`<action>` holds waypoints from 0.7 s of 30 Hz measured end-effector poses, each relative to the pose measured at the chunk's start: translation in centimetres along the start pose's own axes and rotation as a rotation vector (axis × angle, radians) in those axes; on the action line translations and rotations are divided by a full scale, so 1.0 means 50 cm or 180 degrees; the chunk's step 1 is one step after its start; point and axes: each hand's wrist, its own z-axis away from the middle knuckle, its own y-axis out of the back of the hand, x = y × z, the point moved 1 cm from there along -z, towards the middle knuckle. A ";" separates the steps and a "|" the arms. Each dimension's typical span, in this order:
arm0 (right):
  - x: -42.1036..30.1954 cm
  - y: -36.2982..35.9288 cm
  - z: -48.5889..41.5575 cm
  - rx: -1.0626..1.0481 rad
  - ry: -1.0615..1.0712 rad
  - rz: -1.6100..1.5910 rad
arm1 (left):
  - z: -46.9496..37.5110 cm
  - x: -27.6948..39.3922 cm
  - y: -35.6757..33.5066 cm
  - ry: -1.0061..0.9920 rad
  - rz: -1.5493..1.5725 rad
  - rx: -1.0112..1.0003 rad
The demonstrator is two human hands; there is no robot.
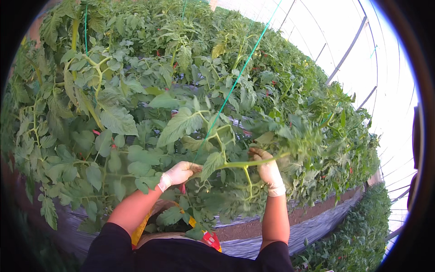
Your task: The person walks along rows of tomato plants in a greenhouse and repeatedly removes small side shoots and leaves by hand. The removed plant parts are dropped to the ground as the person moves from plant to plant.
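My left hand [181, 173], in a thin white glove, has its fingers closed at the lower end of a taut green twine [234, 85]. The twine slants up to the right, past the top of the view. My right hand [270, 171], also gloved and with brown-stained fingertips, is curled at a thick green tomato stem [238, 164]. That stem lies almost level between the hands, its leafy right end blurred. A leaf [212, 165] hangs beside my left fingertips and covers part of the stem. Just below my left hand is a pink-red tie [183, 188].
Dense tomato plants [153, 71] fill the rows ahead, several with red ties. Another green twine [86, 30] hangs at left. An open yellow and red bag [212, 239] sits at my waist. Plastic mulch [244, 246] edges the soil [238, 233]. Greenhouse poles [346, 51] rise at right.
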 end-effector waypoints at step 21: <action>-0.273 -0.168 0.011 -0.1110 0.0772 -0.1381 | 0.022 -0.069 0.007 -0.0665 0.0256 -0.0059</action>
